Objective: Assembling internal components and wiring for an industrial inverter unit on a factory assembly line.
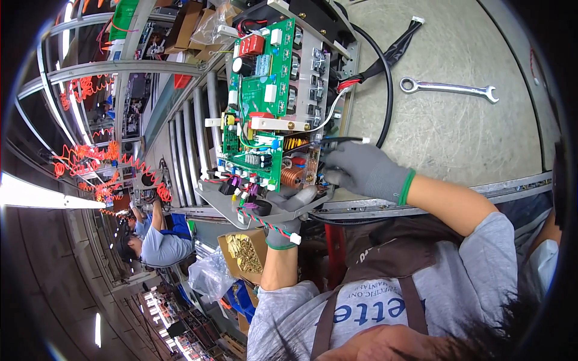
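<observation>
An electronic unit with green circuit boards (259, 90) and a grey metal panel (223, 204) lies in front of me on the left. My left hand (289, 207), in a grey glove, is closed around the panel's near edge, its fingertips close to a copper coil (292, 176). My right hand (367, 171), gloved the same way, has its fingers bent together at the unit's right side; what they grip is hidden. A black cable with a white connector (366, 141) runs just above that hand. Over the panel hangs a twisted red-green wire with a white plug (295, 239).
On the worktable (445, 141) at right lie a combination wrench (448, 88) and a black-sleeved wire bundle (391, 57). Metal rollers (186, 150) run left of the unit. A box of brass-coloured screws (244, 253) sits below. Another person (159, 243) works at far left.
</observation>
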Available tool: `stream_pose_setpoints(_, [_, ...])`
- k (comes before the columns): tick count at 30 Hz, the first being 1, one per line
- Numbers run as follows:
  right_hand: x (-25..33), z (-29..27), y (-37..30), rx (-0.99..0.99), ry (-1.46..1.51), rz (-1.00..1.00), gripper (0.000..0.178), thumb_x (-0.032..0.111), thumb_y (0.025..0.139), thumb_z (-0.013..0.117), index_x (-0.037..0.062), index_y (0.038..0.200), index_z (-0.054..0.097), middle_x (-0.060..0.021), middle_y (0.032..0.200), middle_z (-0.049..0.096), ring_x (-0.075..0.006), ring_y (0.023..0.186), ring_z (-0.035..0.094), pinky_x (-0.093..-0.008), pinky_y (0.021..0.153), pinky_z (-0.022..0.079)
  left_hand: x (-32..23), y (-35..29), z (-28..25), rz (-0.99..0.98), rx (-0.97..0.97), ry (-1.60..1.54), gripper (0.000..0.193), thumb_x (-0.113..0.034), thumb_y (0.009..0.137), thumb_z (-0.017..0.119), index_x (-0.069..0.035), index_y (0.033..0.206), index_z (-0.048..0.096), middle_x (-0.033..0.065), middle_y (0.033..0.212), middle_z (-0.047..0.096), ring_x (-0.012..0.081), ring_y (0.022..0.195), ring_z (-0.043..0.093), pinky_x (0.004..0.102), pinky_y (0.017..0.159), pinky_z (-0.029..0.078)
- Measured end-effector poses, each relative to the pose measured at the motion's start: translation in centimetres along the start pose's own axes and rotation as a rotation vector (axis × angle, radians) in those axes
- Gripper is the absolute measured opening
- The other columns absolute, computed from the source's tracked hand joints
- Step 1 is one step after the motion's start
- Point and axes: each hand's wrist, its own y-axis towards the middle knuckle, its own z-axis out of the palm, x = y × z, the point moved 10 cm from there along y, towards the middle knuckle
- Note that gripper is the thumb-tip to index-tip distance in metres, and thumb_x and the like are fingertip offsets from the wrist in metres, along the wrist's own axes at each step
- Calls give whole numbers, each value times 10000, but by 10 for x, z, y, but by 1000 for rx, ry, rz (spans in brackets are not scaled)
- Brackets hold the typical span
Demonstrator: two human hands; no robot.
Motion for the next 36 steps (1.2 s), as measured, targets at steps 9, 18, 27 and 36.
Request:
stream_pose_setpoints(9, [-24, 37, -2, 49, 214, 326, 227, 261, 765, 658, 37, 728, 664, -183, 712, 623, -369, 709, 611, -450, 658, 489, 2, 0, 10, 53, 68, -124, 103, -26, 771, 673, 62, 805, 633, 20, 552, 556, 62, 349, 439, 173, 325, 318])
stream_pose_setpoints(18, [-25, 34, -3, -149, 264, 415, 209, 237, 682, 713, 38, 669, 649, -157, 669, 618, -333, 677, 621, -418, 620, 492, -3, -3, 7, 105, 42, -247, 151, -17, 808, 639, 119, 871, 616, 20, 530, 532, 67, 340, 459, 172, 317, 348])
stream_pose_setpoints(27, [-11, 27, 18, -103, 120, 233, 210, 251, 726, 665, 44, 753, 678, -182, 735, 638, -358, 747, 636, -441, 695, 510, 12, -3, -5, 45, 49, -115, 155, 23, 786, 609, 81, 928, 590, 66, 625, 591, 76, 339, 461, 182, 311, 370])
stream_pose_setpoints(36, [-27, 21, 33, -28, 85, 245, 247, 278, 793, 652, 45, 869, 686, -199, 796, 647, -365, 790, 640, -454, 718, 521, -17, -4, 4, 20, 34, 26, 285, -27, 728, 678, 27, 997, 603, 63, 654, 608, 81, 374, 479, 190, 336, 369])
